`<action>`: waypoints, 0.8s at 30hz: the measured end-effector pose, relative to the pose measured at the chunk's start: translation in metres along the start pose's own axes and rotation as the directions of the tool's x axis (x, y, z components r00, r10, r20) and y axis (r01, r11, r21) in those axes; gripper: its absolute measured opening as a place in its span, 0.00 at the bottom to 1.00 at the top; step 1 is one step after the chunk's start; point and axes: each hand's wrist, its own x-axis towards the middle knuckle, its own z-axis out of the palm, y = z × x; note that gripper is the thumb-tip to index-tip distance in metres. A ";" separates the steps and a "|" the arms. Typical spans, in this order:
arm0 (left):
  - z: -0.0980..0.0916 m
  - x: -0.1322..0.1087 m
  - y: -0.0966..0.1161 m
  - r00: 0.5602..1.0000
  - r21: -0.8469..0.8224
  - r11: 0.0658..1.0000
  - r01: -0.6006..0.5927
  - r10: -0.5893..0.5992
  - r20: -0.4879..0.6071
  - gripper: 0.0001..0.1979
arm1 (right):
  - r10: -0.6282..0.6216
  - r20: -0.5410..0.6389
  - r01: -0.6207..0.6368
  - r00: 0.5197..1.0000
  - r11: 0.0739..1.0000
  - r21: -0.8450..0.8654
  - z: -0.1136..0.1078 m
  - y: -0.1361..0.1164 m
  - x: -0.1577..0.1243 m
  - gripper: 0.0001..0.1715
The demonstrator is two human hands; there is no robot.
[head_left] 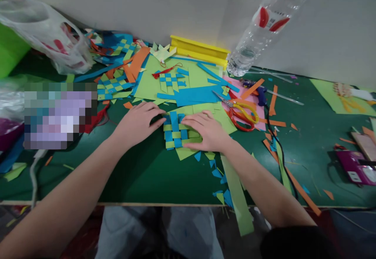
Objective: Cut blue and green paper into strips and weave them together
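Observation:
A woven piece of blue and light green paper strips [175,134] lies on the green tabletop in front of me. My left hand [140,122] is at its upper left corner, thumb and fingers apart, with fingertips near the edge. Over its right side rests my right hand [207,130], fingers spread and pressing on the weave and the green strips. Behind the hands are a blue strip [196,95] and light green sheets [151,76]. Scissors with red and yellow handles [242,114] lie partly open to the right.
A clear bottle [264,28] stands at the back beside a yellow folded piece [199,49]. Other woven pieces [113,86], a plastic bag [58,39] and a blurred-out device [58,118] are at left. A glue gun [261,94], cable and paper scraps lie right.

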 end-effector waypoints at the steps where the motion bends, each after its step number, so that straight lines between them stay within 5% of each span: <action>1: 0.001 0.000 -0.002 1.000 -0.004 1.000 -0.010 0.010 0.008 0.22 | 0.010 -0.010 -0.010 1.000 1.000 -0.018 0.000 0.000 0.000 0.33; 11: 0.005 0.000 0.000 0.999 -0.038 0.999 0.022 -0.021 0.037 0.19 | 0.012 -0.146 -0.019 0.989 0.999 -0.045 0.007 0.009 0.001 0.14; 24: 0.007 0.001 0.001 0.999 -0.048 0.999 0.016 -0.014 0.044 0.15 | -0.057 -0.067 0.048 0.996 0.992 -0.116 0.004 0.011 0.001 0.14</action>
